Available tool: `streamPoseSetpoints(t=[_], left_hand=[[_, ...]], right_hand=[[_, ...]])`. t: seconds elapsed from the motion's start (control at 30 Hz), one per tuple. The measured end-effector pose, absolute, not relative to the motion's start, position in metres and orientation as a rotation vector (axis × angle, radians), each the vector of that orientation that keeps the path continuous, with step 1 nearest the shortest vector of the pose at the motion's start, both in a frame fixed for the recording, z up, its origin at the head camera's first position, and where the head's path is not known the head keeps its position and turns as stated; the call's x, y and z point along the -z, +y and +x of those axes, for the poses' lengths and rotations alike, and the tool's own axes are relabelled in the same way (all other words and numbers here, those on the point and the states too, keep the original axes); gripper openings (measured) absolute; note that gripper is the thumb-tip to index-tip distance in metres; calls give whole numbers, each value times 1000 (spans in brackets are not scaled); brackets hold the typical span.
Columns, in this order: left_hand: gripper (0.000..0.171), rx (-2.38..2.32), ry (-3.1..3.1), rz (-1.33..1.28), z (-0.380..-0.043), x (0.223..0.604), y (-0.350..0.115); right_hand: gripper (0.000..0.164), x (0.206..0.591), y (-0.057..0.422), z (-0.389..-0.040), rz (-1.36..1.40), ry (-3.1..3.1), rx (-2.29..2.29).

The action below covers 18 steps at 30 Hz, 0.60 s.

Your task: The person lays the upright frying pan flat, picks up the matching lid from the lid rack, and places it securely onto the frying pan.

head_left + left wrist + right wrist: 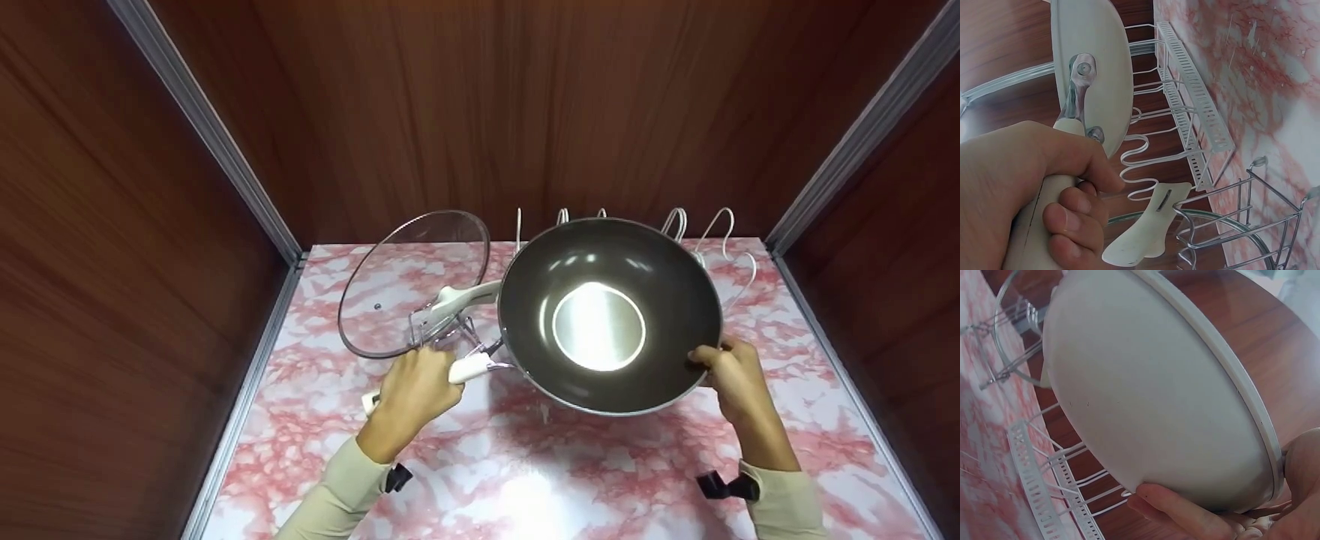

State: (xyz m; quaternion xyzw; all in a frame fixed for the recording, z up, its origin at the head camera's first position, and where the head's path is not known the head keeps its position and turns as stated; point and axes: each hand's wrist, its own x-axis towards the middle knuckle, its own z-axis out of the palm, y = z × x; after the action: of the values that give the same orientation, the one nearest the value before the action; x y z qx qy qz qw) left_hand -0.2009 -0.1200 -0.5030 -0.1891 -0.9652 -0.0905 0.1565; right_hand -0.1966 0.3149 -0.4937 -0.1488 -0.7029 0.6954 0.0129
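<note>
A wok point(667, 322), dark inside and cream outside, is held up off the table, tilted so its inside faces me in the head view. My left hand point(420, 382) grips its cream handle point(471, 367) with curled fingers. On the opposite side my right hand point(739, 379) pinches the rim, thumb on the inside and fingers point(1185, 514) against the pale underside. Left of the wok, a glass lid point(409, 281) leans upright in a chrome wire stand point(1266, 216). The lid bears a cream handle point(1145, 228).
Behind the wok stands a white wire rack point(1199, 107), partly hidden in the head view, its loops point(724, 225) showing above the rim. The red-and-white marbled table point(337, 442) is enclosed by brown wood-look walls point(375, 112) with metal edging.
</note>
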Motion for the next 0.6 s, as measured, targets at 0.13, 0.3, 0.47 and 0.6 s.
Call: streamPoseSetpoints(t=[0.13, 0.3, 0.47, 0.6], left_hand=[[35, 254, -2771, -543, -201, 505, -120], [32, 241, -2781, -542, -200, 507, -120], [31, 218, -2775, -546, -198, 509, -120], [30, 228, -2769, -552, -198, 510, -120]], right_hand=[[24, 497, 315, -195, -469, -2172, -2187], [23, 499, 314, -192, -493, -2148, -2195], [22, 501, 314, -188, -515, -2131, -2208], [21, 502, 313, -186, -524, -2129, -2201]])
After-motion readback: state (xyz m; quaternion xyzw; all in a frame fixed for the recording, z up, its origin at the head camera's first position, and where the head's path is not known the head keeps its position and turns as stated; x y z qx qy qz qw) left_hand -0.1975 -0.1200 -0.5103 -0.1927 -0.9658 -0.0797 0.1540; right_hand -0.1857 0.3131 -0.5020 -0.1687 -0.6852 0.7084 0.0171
